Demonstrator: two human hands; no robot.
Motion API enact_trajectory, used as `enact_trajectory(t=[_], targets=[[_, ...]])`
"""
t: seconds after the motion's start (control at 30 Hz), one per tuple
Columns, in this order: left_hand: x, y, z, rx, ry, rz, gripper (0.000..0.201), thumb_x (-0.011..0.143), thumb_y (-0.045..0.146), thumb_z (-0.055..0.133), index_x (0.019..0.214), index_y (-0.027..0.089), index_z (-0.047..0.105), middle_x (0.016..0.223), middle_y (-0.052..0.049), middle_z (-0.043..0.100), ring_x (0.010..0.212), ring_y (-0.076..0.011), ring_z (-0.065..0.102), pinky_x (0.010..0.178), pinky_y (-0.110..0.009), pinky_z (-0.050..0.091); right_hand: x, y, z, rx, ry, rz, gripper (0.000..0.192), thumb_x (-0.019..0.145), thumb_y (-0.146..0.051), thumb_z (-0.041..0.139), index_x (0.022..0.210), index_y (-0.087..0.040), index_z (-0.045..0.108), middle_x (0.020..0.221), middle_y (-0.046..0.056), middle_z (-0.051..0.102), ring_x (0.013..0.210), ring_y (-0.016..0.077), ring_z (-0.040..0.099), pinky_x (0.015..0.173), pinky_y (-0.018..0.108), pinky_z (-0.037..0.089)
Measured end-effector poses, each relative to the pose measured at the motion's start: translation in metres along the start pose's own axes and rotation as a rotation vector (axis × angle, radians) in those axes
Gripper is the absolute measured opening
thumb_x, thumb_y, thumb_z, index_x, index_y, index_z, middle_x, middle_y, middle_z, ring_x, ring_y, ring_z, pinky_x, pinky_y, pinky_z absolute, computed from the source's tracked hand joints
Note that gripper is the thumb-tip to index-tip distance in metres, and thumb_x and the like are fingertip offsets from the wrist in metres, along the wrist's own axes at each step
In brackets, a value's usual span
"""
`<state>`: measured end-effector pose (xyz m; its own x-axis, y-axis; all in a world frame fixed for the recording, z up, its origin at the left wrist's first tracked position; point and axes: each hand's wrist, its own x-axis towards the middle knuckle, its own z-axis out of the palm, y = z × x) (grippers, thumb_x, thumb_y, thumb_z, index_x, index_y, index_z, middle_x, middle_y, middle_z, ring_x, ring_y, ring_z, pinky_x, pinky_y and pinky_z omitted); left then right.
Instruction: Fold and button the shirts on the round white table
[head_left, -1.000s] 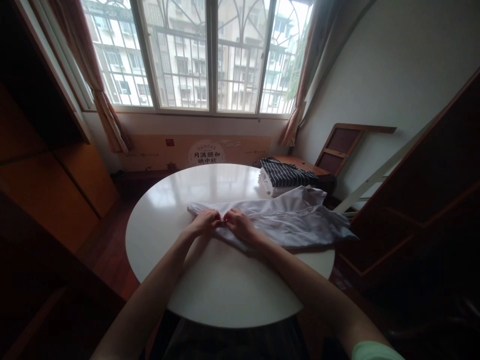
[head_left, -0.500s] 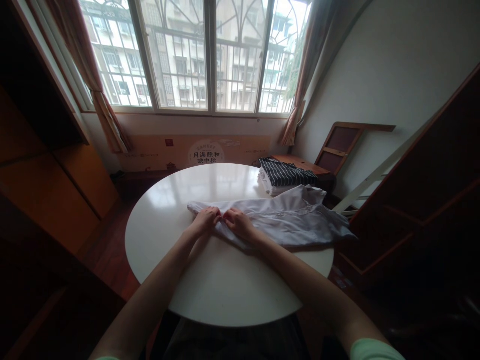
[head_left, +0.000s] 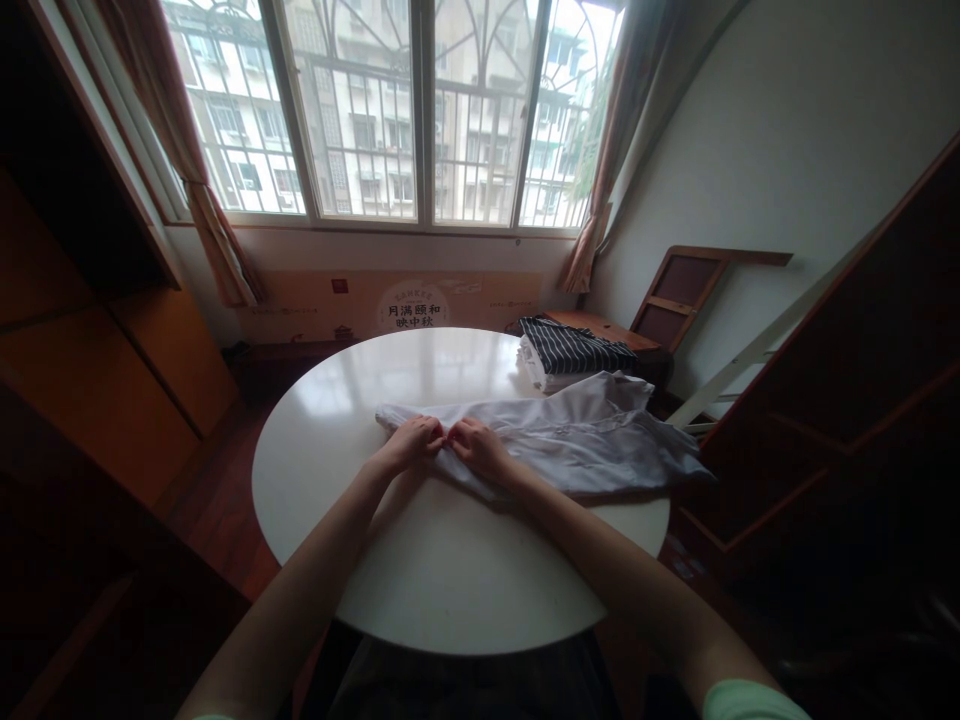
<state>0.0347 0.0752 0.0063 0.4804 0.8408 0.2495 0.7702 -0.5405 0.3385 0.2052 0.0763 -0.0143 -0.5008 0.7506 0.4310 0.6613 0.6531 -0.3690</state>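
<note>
Head view: pale garment (head_left: 589, 445) lies rumpled on the white desk (head_left: 465, 575), right end past the rim, just in front of the folded stack (head_left: 579, 350)
Left hand (head_left: 415, 440): fingers pinched on the garment near its left end
Right hand (head_left: 478, 448): pinched there too, fingertips nearly meeting the left's
Step in hand: seemingly fine fingertip work on the garment
Next move: probably calls for a light, steady two-handed hold

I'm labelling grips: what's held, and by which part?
The pale garment, pinched near its left end by left hand and right hand; exact part hidden.
</note>
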Motion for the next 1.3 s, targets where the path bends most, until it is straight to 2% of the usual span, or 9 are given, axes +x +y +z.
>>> enact_trajectory(t=[0.3,0.57,0.83,0.97,1.17,1.3], targets=[[-0.004,-0.004,0.001,-0.095,0.05,-0.001,0.012,0.074,0.025,0.055,0.07,0.015,0.06,0.069,-0.002,0.059,0.069,-0.0143,0.053,0.065,-0.024,0.041,0.0,0.003,0.002,0.025,-0.003,0.015,0.006,0.078,-0.015,0.052,0.079,-0.018,0.057,0.081,0.003,0.056,0.075,0.0129,0.05,0.071,0.024,0.041],[-0.005,-0.003,0.004,-0.021,0.104,-0.003,0.01,0.072,0.022,0.056,0.072,0.015,0.063,0.071,-0.003,0.061,0.066,-0.0144,0.053,0.064,-0.025,0.042,0.0,0.001,0.0,0.003,-0.007,0.009,0.007,0.079,-0.015,0.051,0.079,-0.017,0.058,0.08,0.003,0.056,0.073,0.0121,0.049,0.069,0.023,0.04],[-0.005,0.004,0.002,0.035,0.127,0.003,0.006,0.071,0.018,0.056,0.07,0.015,0.062,0.073,-0.005,0.06,0.073,-0.017,0.055,0.067,-0.027,0.043,0.0,0.002,0.0,0.005,-0.013,-0.003,0.006,0.079,-0.017,0.051,0.077,-0.017,0.057,0.078,0.002,0.055,0.071,0.0116,0.048,0.067,0.023,0.04],[-0.005,0.005,0.003,0.037,0.145,-0.016,0.005,0.071,0.018,0.054,0.071,0.015,0.059,0.072,-0.004,0.058,0.066,-0.0149,0.053,0.062,-0.025,0.041,0.001,0.002,0.0,-0.004,-0.013,-0.006,0.008,0.081,-0.018,0.05,0.077,-0.017,0.056,0.078,0.002,0.055,0.07,0.0115,0.049,0.066,0.023,0.04],[-0.008,0.003,0.002,-0.025,0.159,-0.072,0.012,0.073,0.027,0.054,0.067,0.016,0.054,0.06,0.001,0.053,0.053,-0.011,0.046,0.051,-0.023,0.032,-0.002,-0.001,-0.006,-0.073,-0.01,0.05,0.009,0.079,-0.021,0.053,0.084,-0.016,0.058,0.08,0.004,0.061,0.072,0.0135,0.054,0.064,0.023,0.038],[-0.008,0.0,-0.001,-0.021,0.162,-0.012,0.028,0.075,0.038,0.054,0.057,0.017,0.05,0.055,0.002,0.05,0.051,-0.0103,0.043,0.051,-0.023,0.031,-0.005,-0.005,-0.016,-0.133,-0.008,0.094,0.013,0.083,-0.028,0.05,0.085,-0.017,0.057,0.073,0.003,0.063,0.063,0.0132,0.055,0.056,0.022,0.032]])
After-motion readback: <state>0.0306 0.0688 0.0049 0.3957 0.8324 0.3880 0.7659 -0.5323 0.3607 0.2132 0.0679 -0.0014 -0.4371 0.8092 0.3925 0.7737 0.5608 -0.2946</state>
